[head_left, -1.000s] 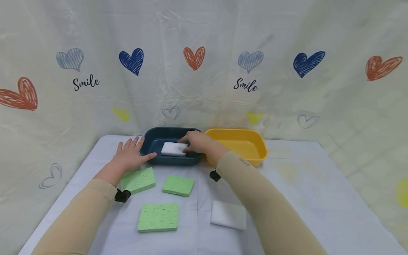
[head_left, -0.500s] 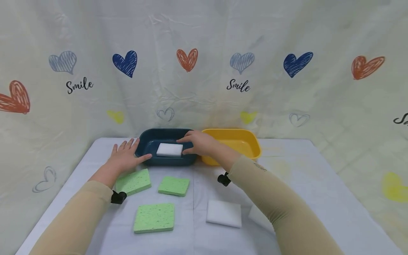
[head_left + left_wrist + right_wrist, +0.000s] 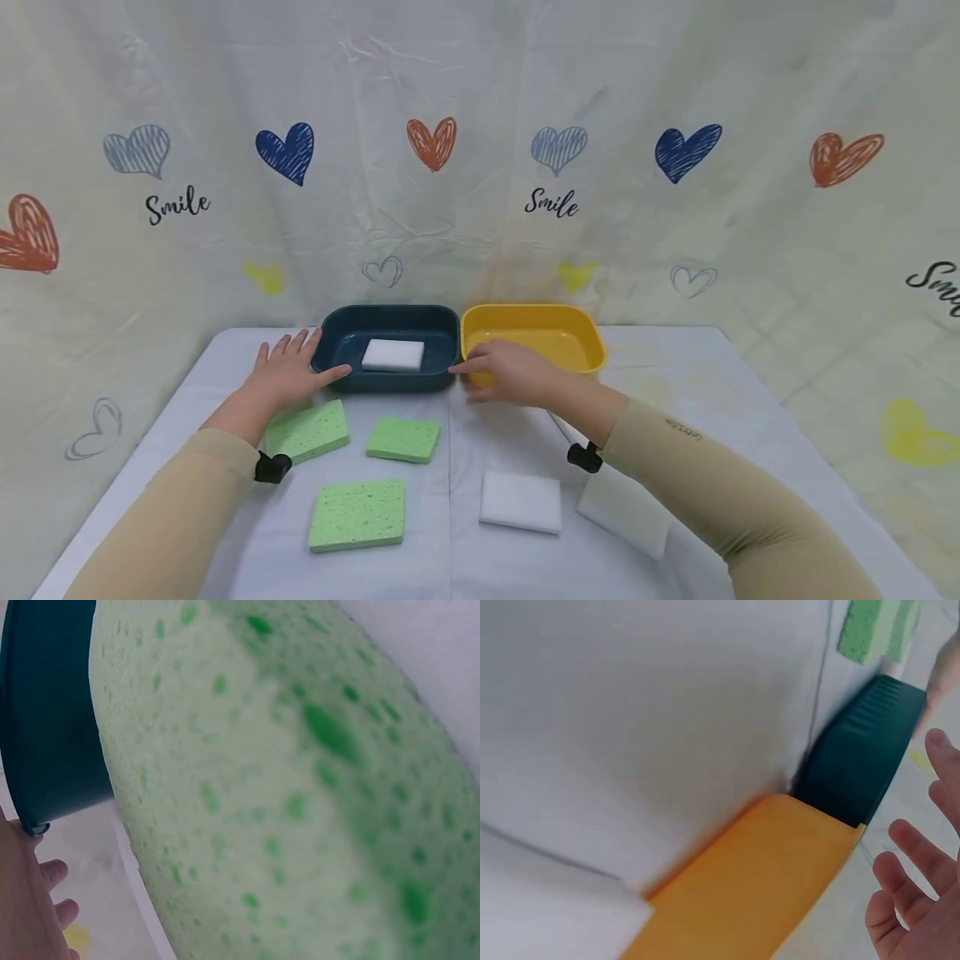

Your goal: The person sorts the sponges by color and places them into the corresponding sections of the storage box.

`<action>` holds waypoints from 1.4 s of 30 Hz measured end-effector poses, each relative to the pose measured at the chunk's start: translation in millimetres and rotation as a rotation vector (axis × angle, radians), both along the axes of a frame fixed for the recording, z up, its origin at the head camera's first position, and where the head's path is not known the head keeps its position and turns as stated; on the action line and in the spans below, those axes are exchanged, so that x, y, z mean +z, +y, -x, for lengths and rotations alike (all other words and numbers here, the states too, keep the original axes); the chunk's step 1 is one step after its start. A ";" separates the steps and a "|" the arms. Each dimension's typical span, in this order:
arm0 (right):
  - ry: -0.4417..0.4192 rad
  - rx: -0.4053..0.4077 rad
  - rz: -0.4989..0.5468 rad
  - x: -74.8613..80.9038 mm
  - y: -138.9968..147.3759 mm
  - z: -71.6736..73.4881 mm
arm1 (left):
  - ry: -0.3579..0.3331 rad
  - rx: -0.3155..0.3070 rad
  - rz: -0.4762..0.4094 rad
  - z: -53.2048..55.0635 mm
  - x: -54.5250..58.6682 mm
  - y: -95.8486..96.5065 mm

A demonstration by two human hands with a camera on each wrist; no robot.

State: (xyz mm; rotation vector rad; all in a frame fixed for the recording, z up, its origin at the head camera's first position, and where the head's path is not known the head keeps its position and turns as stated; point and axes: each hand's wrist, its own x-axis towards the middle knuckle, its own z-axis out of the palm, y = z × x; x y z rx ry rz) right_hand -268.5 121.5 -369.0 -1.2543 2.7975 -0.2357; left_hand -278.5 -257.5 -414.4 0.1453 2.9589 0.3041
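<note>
My left hand (image 3: 287, 373) rests with spread fingers at the left rim of a dark teal tray (image 3: 384, 382). Inside that tray lies a white sponge (image 3: 393, 355), flat on the bottom. My right hand (image 3: 517, 373) is over the front of a yellow tray (image 3: 592, 342), holding nothing, its fingers loosely extended toward the teal tray's right corner. In the right wrist view, its fingers (image 3: 909, 855) appear apart beside the two trays. A green speckled sponge (image 3: 311, 429) lies just under the left wrist and fills much of the left wrist view (image 3: 225, 787).
Two more green sponges, one small (image 3: 403, 439) and one larger (image 3: 357, 515), lie in front of the teal tray. White sponges (image 3: 521, 502) (image 3: 625, 510) lie at the right, another partly behind the right wrist. A curtain (image 3: 480, 208) printed with hearts hangs behind the table.
My right hand has let go of the white sponge in the teal tray and moved out, rightward and nearer me. White sponges show from behind the right arm. The left hand stays at the rim.
</note>
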 end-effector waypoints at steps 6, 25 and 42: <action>-0.075 -0.035 -0.057 -8.0 28.4 -25.6 | 0.000 -0.003 0.002 1.9 -1.2 -1.1; -0.241 0.057 -0.073 -28.2 87.2 -78.1 | 0.009 -0.014 0.001 2.4 -2.0 -2.3; -0.266 0.083 -0.142 -44.3 89.9 -88.6 | 0.013 -0.006 -0.005 2.0 -4.2 -1.9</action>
